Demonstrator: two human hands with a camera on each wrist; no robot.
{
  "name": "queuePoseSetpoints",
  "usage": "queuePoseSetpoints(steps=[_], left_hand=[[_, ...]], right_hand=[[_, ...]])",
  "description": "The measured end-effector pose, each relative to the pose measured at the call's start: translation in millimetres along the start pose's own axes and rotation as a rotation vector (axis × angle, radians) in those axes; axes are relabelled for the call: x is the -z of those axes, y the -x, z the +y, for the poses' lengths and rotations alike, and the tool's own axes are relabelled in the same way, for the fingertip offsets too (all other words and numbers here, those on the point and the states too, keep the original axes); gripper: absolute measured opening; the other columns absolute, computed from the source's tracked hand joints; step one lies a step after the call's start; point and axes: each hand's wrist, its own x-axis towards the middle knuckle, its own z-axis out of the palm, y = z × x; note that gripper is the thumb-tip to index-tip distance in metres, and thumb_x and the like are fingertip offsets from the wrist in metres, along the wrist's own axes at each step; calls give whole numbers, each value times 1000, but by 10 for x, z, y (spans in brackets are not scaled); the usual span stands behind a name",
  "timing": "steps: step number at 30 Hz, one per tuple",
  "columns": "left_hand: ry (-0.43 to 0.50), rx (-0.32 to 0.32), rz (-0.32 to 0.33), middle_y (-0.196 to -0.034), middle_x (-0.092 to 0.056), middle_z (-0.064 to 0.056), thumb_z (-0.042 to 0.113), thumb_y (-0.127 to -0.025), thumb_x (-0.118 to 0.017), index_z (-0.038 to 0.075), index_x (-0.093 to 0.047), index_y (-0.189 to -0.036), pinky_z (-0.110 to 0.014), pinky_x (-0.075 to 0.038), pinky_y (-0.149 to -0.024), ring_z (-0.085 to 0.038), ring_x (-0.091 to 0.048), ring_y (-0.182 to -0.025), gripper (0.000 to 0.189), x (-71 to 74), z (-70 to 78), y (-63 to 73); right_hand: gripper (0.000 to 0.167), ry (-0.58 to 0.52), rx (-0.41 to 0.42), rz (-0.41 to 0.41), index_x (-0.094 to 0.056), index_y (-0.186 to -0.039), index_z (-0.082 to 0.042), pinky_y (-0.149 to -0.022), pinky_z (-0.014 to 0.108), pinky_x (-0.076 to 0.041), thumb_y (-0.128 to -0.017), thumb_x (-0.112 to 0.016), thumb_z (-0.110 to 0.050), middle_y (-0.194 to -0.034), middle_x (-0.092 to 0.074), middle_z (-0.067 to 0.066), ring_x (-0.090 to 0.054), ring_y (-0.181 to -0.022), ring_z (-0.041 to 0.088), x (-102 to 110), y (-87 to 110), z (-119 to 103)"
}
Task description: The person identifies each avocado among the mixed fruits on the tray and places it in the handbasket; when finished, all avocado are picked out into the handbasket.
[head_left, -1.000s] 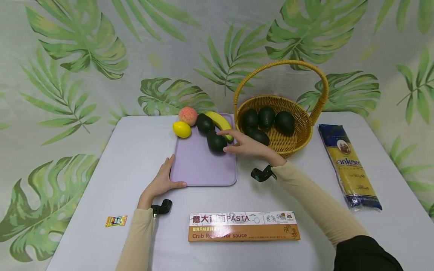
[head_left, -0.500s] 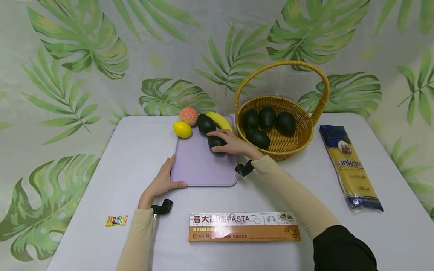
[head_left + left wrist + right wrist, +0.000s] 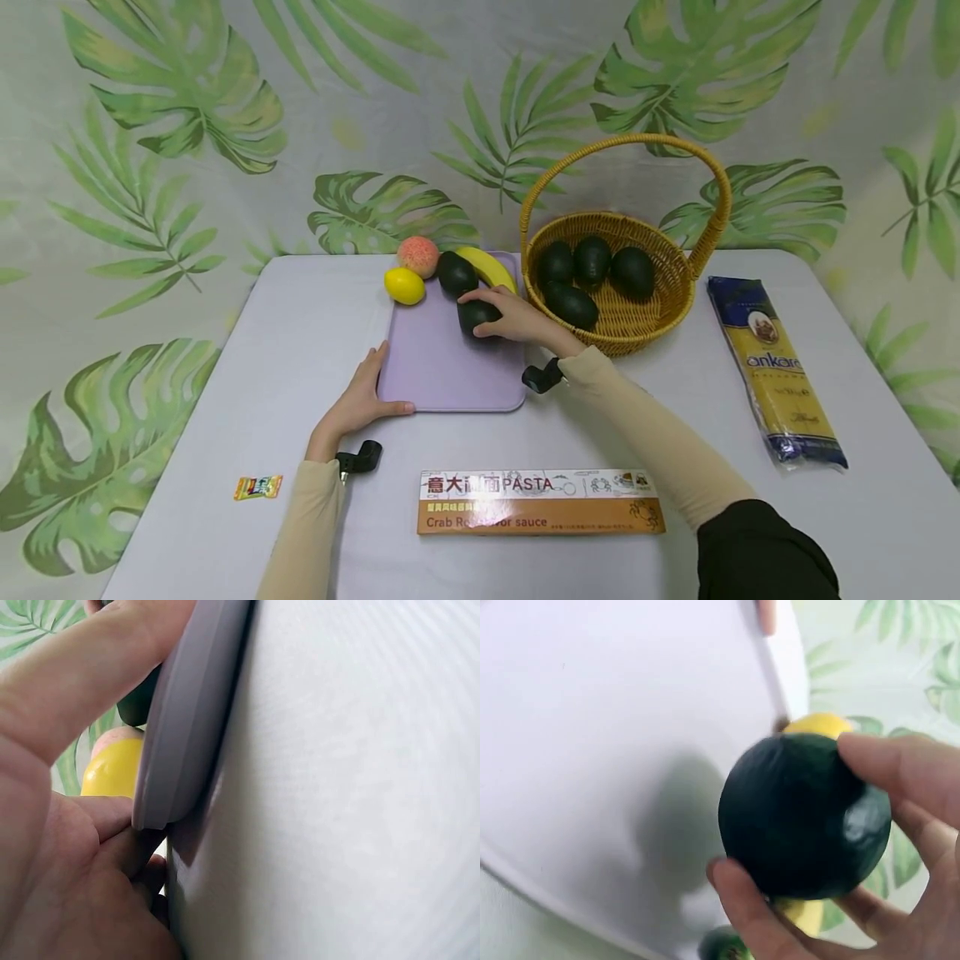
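Note:
My right hand (image 3: 517, 319) grips a dark green avocado (image 3: 795, 817) at the right side of the lilac tray (image 3: 438, 375), with thumb and fingers round its sides. The avocado's shadow falls on the tray, but I cannot tell whether it is lifted. Another avocado (image 3: 456, 274) lies just behind, beside a banana (image 3: 487, 268). At the tray's far left corner are a lemon (image 3: 405, 286) and a peach (image 3: 417, 257). My left hand (image 3: 358, 400) rests against the tray's near left corner, thumb along the front rim, fingers along the left side.
A wicker basket (image 3: 622, 335) with a tall handle holds several avocados and stands right of the tray. A pasta box (image 3: 540, 502) lies in front, a pasta bag (image 3: 776, 371) far right, and a small wrapped snack (image 3: 258, 487) on the left.
My right hand has moved left, away from the basket side, and its thumb and fingers have taken hold of the nearer avocado. My left hand stays at the tray corner.

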Motion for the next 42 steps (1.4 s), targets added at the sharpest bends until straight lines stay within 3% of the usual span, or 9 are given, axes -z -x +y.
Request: queuePoseSetpoints(steps=[3, 7, 13, 18, 21, 26, 30, 35, 42], left_hand=[[0, -4, -1, -155, 3, -28, 32, -74, -82, -1, -2, -152, -60, -5, -109, -44, 4, -141, 116, 1, 2, -4], [3, -5, -2, -155, 2, -27, 31, -75, -82, -1, -2, -152, -59, -6, -110, -43, 4, -141, 116, -2, 2, -8], [10, -4, 1, -156, 2, -26, 32, -74, -82, 0, -2, -152, -59, -6, -110, -41, 4, -142, 116, -2, -14, -3], [-4, 9, 4, -156, 2, -25, 34, -74, -82, 2, -2, -153, -59, -6, -110, -41, 4, -142, 117, -9, -58, -10], [-11, 8, 8, -156, 1, -26, 34, -74, -82, 1, -2, -153, -59, -6, -110, -41, 3, -142, 117, -14, -78, -12], [-11, 6, 7, -156, 1, -25, 34, -74, -82, 1, -2, -153, -59, -6, -110, -41, 4, -142, 117, -16, -89, -7], [-6, 3, 5, -156, 1, -25, 34, -74, -82, 1, -2, -153, -59, -6, -110, -40, 4, -142, 117, -18, -87, -5], [-6, 7, 0, -156, 2, -25, 35, -74, -82, 2, -2, -153, -59, -7, -110, -41, 4, -142, 117, -22, -75, -4], [0, 15, -3, -156, 3, -25, 33, -74, -82, 2, -2, -153, -60, -6, -109, -43, 4, -141, 117, -22, -55, -7]], right_hand=[[50, -62, 88, -17, -50, -139, -19, -100, 45, -34, -92, -65, -20, -139, -41, 13, -39, -120, 27, 85, 112, -12], [51, -192, 127, -58, -48, -140, -25, -93, 44, -40, -92, -65, -26, -145, -36, 5, -39, -120, 25, 268, 325, -38], [53, -305, 88, -43, -45, -142, -29, -91, 44, -44, -93, -65, -28, -148, -31, 0, -42, -120, 26, 630, 685, 4], [54, -355, 20, 21, -42, -144, -26, -93, 51, -43, -94, -63, -24, -147, -28, 6, -46, -119, 33, 917, 955, 235], [55, -367, -19, 72, -40, -145, -24, -96, 54, -39, -95, -61, -23, -148, -25, 7, -38, -126, 32, 1057, 1099, 415], [54, -369, -75, 141, -38, -147, -23, -95, 50, -40, -97, -57, -22, -151, -20, 4, -24, -135, 28, 1237, 1305, 675], [55, -369, -136, 163, -35, -147, -27, -95, 50, -39, -97, -58, -26, -153, -18, 2, -30, -131, 29, 1328, 1419, 817], [58, -401, -168, 159, -32, -149, -27, -102, 58, -30, -97, -58, -26, -155, -13, 5, -25, -136, 31, 1381, 1477, 938], [59, -363, -188, 156, -34, -148, -26, -99, 58, -32, -95, -61, -26, -153, -17, 9, -28, -133, 32, 1395, 1464, 988]])
